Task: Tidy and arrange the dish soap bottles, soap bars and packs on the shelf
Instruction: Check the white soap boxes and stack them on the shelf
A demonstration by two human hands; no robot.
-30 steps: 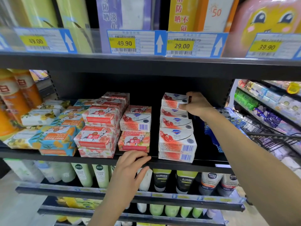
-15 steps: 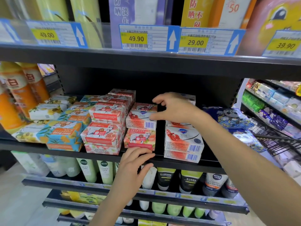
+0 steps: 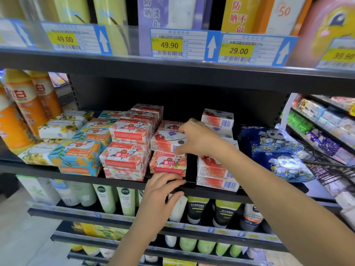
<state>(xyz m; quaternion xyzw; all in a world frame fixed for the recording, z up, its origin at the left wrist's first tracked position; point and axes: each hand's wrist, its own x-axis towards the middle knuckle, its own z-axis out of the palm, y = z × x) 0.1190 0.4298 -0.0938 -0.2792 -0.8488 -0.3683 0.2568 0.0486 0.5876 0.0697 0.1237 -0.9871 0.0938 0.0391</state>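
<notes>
Shelf [image 3: 38, 168]: black, middle tier, loaded from left end to right.
Dish soap bottles [image 3: 21, 116]: orange, upright at the far left of the shelf.
Blue pack [image 3: 276, 150]: soft, printed, slumped at the right end, apart from the boxes.
Goat Soap packs [image 3: 126, 148]: pink and blue-orange wrappers, stacked in rows left of centre, several askew.
White-and-red box stack [image 3: 213, 173]: piled at the front edge right of centre, barcodes facing out, partly hidden by the right forearm.
Tubes [image 3: 196, 208]: standing cap-down on the tier below.
Right hand [image 3: 199, 139]: reaching in from the right, fingers curled over the top of a single white-and-red soap box, thumb under its lower right corner.
Left hand [image 3: 161, 191]: fingers straight and close together, laid across the shelf's front lip, thumb just beneath.
Gripped soap box [image 3: 165, 140]: centre of the shelf, sitting on a pink bar [image 3: 167, 163], between the Goat Soap packs and the box stack.
Price tags [image 3: 169, 45]: yellow and blue, clipped along the tier above.
</notes>
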